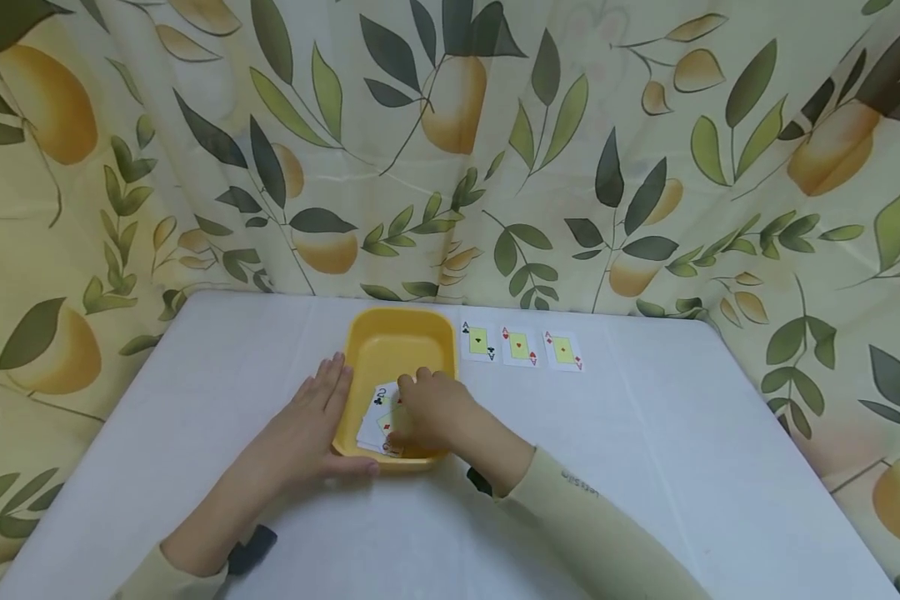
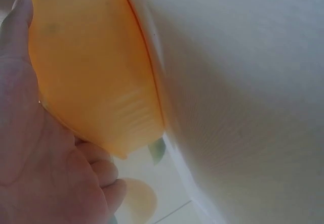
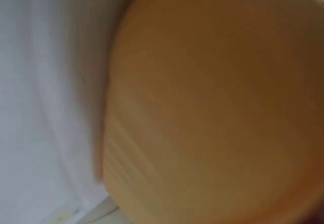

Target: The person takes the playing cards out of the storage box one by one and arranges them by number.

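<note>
A yellow plastic tray [image 1: 378,321] sits on the white-covered table with several playing cards [image 1: 381,421] inside, a two of clubs among them. My right hand [image 1: 438,412] reaches into the tray and pinches a playing card between thumb and curled fingers; the hand hides much of that card. Against the tray's left side rests my left hand [image 1: 311,425], its fingers fairly straight along the rim and its thumb by the near edge. In the left wrist view, the left hand [image 2: 50,148] touches the tray's outer wall [image 2: 96,62]. Only the tray's wall [image 3: 212,102] fills the right wrist view.
Right of the tray, an ace of clubs [image 1: 478,341], an ace of hearts [image 1: 520,346] and an ace of diamonds [image 1: 563,351] lie face up in a row. A leaf-and-fruit patterned curtain [image 1: 420,192] hangs behind the white tablecloth [image 1: 645,467].
</note>
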Tool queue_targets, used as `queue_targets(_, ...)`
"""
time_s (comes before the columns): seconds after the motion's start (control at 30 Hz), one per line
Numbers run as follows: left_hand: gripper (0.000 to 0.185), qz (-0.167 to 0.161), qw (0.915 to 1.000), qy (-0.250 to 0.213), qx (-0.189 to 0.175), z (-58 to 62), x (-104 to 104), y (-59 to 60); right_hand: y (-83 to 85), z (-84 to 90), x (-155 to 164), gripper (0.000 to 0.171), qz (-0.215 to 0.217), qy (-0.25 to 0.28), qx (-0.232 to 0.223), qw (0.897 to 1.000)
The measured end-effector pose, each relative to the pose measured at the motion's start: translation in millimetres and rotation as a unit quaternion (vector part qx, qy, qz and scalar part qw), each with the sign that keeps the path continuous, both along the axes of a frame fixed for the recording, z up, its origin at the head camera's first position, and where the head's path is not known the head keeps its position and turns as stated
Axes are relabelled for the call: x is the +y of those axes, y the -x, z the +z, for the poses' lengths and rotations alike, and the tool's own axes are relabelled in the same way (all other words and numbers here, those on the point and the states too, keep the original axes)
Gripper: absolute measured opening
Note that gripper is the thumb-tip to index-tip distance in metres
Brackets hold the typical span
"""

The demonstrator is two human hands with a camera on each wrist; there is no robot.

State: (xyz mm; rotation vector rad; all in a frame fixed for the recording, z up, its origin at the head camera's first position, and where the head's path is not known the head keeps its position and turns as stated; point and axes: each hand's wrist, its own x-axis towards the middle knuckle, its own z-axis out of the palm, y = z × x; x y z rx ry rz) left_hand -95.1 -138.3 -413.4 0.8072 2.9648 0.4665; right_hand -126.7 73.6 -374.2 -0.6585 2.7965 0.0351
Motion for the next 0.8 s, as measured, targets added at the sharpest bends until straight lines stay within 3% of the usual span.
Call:
queue_targets(0.13, 0.136, 0.001, 1.0000, 0.002, -0.002, 2.2, -0.9, 2.8, 2.1, -14.3, -11.7, 0.090, -0.015, -0.051, 0.018, 0.998)
queue_targets(0.37, 0.139, 0.007, 0.9999, 0.004, -0.006, -0.4, -2.9, 3.0, 6.4, -20.0, -16.8, 0.080, -0.028, -0.034, 0.004, 0.999)
queue_targets(0.8, 0.136, 0.008, 1.0000, 0.003, -0.001, -0.7, 1.0, 0.1, 2.1, -19.2, -9.4, 0.080, 0.026, -0.035, -0.008, 0.999)
